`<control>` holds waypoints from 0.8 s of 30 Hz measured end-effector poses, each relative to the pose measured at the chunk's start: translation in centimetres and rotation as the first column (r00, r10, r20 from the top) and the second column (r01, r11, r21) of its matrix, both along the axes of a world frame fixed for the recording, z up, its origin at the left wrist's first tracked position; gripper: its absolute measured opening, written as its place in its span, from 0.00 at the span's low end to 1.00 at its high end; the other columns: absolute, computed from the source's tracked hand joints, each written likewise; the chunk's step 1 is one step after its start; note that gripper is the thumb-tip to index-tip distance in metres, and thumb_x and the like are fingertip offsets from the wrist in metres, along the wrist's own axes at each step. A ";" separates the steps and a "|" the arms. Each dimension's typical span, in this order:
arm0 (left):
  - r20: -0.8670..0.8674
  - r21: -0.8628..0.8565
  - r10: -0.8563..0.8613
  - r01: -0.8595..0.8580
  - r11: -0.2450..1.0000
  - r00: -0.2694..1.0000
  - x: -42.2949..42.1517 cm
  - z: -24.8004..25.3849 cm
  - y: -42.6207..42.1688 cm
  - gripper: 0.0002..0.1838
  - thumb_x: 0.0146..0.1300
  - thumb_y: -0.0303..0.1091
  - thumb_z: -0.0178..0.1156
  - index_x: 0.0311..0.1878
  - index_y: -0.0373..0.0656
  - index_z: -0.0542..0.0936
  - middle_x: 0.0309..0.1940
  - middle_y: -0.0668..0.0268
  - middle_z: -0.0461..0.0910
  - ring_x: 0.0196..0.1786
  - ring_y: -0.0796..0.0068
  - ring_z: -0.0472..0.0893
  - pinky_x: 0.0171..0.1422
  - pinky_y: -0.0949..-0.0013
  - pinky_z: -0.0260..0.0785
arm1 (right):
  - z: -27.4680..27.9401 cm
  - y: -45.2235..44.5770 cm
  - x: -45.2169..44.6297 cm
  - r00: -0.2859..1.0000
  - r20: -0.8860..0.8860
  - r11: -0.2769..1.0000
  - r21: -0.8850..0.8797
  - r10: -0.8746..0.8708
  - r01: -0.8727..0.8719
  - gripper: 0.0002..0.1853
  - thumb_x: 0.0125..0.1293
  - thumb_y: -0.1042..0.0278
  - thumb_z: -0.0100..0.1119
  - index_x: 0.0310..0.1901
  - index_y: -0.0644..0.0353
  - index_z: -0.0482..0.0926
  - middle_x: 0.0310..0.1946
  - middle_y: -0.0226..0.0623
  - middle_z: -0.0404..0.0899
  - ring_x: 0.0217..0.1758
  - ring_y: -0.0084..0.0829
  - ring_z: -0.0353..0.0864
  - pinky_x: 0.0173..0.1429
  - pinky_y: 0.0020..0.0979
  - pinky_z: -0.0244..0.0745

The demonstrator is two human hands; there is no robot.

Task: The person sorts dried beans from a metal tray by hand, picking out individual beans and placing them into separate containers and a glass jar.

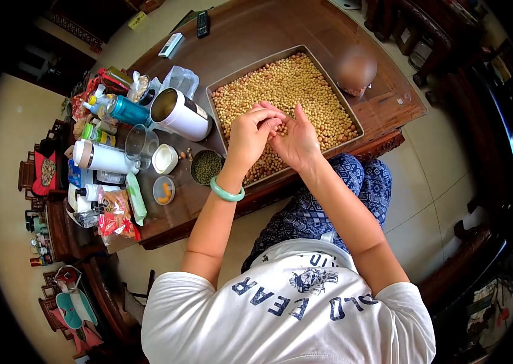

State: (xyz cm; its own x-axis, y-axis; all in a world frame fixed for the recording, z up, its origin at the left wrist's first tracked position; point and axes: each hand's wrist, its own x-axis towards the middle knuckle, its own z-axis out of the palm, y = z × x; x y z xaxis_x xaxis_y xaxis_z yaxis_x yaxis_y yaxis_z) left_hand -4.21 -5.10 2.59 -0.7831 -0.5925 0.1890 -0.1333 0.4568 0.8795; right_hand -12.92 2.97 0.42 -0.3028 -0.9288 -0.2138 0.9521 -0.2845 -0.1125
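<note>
A large square tray point(358, 123) with a raised rim lies on the wooden table, spread with small round tan and reddish-brown nuts or beans point(287, 76). Over its near part, my two hands meet. My left hand point(256, 128), with a pale green bangle point(227, 190) on its wrist, has its fingers curled in a pinch; anything between them is hidden. Beside it, my right hand point(296, 138) is turned palm up with the thumb stretched out, and its fingers partly disappear behind the left hand's fingers.
Left of the tray are a bowl of green beans point(207, 167), a white canister point(181, 115), a clear cup point(141, 144), a white bottle point(105, 156) and snack bags point(117, 212). A blurred round brown object point(356, 68) is right of the tray. A remote point(202, 24) lies behind.
</note>
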 end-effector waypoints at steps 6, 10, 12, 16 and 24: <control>-0.136 0.457 -0.002 0.065 0.887 0.991 0.0 0.3 -0.7 0.06 0.67 0.23 0.59 0.41 0.34 0.84 0.34 0.65 0.84 0.34 0.81 0.80 0.40 0.77 0.74 | -2.7 -0.3 -0.4 0.999 0.038 0.973 -0.229 0.038 -0.028 0.38 0.79 0.41 0.26 0.60 0.77 0.68 0.46 0.41 0.74 0.38 0.27 0.66 0.53 0.27 0.72; -0.233 0.691 -0.010 0.173 0.702 0.972 0.6 0.3 -1.1 0.10 0.70 0.25 0.56 0.49 0.30 0.80 0.43 0.59 0.83 0.43 0.75 0.82 0.51 0.77 0.76 | -1.3 -0.1 -0.1 0.998 0.058 0.993 -0.118 0.000 0.007 0.38 0.79 0.41 0.27 0.59 0.77 0.70 0.50 0.43 0.75 0.42 0.29 0.70 0.55 0.28 0.73; -0.288 0.762 -0.007 0.233 0.604 0.958 0.8 0.3 -1.1 0.12 0.70 0.26 0.56 0.52 0.29 0.78 0.47 0.57 0.82 0.48 0.73 0.82 0.56 0.76 0.76 | 0.0 0.1 0.2 0.998 0.045 0.999 -0.012 -0.046 0.046 0.37 0.78 0.42 0.28 0.60 0.77 0.66 0.55 0.48 0.73 0.53 0.34 0.74 0.63 0.30 0.73; -0.343 0.854 0.027 0.300 0.425 0.939 1.0 0.9 -0.9 0.16 0.73 0.26 0.49 0.58 0.24 0.71 0.56 0.46 0.77 0.61 0.59 0.78 0.68 0.68 0.72 | -0.1 -0.1 0.1 0.994 0.081 0.997 0.013 -0.073 0.072 0.35 0.78 0.42 0.29 0.63 0.75 0.61 0.60 0.52 0.70 0.66 0.41 0.70 0.72 0.34 0.68; -0.347 0.921 0.084 0.322 0.221 0.934 1.0 1.0 -1.2 0.26 0.79 0.39 0.37 0.63 0.20 0.64 0.62 0.38 0.70 0.67 0.47 0.71 0.74 0.55 0.65 | -0.3 0.0 0.2 0.995 0.063 0.995 -0.044 -0.082 0.085 0.34 0.79 0.45 0.28 0.65 0.75 0.60 0.65 0.54 0.65 0.71 0.46 0.64 0.78 0.41 0.58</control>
